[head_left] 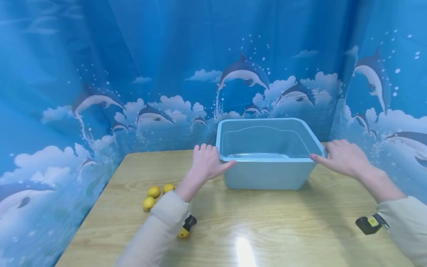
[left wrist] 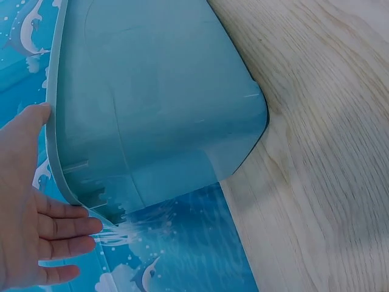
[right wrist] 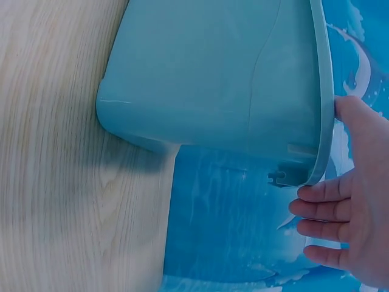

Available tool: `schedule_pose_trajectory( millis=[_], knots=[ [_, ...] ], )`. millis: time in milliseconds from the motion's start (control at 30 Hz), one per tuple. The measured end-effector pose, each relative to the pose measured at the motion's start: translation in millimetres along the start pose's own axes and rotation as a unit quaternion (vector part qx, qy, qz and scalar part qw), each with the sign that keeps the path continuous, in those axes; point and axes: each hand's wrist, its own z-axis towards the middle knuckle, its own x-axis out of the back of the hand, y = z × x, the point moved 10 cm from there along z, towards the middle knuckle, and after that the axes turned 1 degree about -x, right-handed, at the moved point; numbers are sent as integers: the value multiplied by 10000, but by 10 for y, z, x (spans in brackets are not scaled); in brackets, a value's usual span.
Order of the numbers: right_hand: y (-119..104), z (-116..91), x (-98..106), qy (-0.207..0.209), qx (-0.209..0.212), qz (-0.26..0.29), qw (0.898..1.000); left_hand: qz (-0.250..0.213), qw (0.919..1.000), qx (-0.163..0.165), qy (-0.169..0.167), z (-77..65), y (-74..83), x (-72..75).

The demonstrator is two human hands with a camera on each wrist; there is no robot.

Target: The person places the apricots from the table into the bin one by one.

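A light blue plastic storage bin (head_left: 263, 174), with no lid on it, stands upright toward the table's back edge. My left hand (head_left: 207, 163) holds its front left corner, thumb along the front rim and fingers at the side. In the left wrist view, the thumb tip meets the rim (left wrist: 53, 131) and the index finger lies under the corner. At the front right corner, my right hand (head_left: 345, 157) grips the rim the same way. The right wrist view shows its thumb on the rim (right wrist: 326, 115) and its fingers nearly straight below.
Several yellow lemons (head_left: 154, 191) lie on the wooden table (head_left: 267, 222), left of the bin. Another lemon (head_left: 183, 232) shows partly behind the left wrist's black camera (head_left: 189, 223). A dolphin-print curtain (head_left: 166, 55) hangs around the table, close behind the bin.
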Motion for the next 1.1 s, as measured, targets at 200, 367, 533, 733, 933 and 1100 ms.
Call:
schedule_pose_trajectory(
  millis=[200,367,533,733,933,1100],
  knots=[
    [-149,-27,1,27,75,-10,10000,-87,10000,16,11,-109,-116,5],
    [-274,-38,9,103,160,-114,9998,-72,9999,23,79,-200,-205,26],
    [-385,-39,11,163,172,-84,9997,-95,9998,93,161,-306,-301,59],
    [-549,-56,16,202,326,-235,9990,-140,9995,173,206,-448,-403,73],
    [-690,-113,21,293,475,-212,9982,-231,9992,172,277,-605,-476,99],
    [-796,-166,12,296,518,-162,9981,-147,9990,224,349,-736,-544,132]
  ],
)
